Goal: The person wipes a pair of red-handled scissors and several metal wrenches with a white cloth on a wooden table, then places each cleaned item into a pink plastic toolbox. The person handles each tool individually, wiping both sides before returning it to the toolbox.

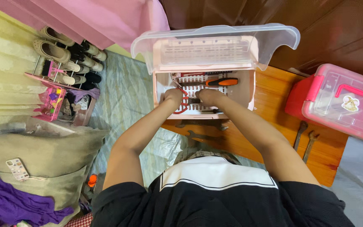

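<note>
Both my hands reach into a pale pink storage box (160,86) with its clear lid (215,40) tipped up. My left hand (173,97) is closed around red-handled pliers (183,104) lying on the box's slotted white tray. My right hand (210,96) grips the dark metal end of the same tool, knuckles close to the left hand. An orange-and-black screwdriver (222,82) lies in the tray just beyond my fingers.
The box stands on a wooden table (274,101). Wrenches (201,136) lie near the table's front edge, two more (305,141) at right. A pink lidded box (341,101) stands at right. A shoe rack (64,59) and a cushion with a phone (17,169) are at left.
</note>
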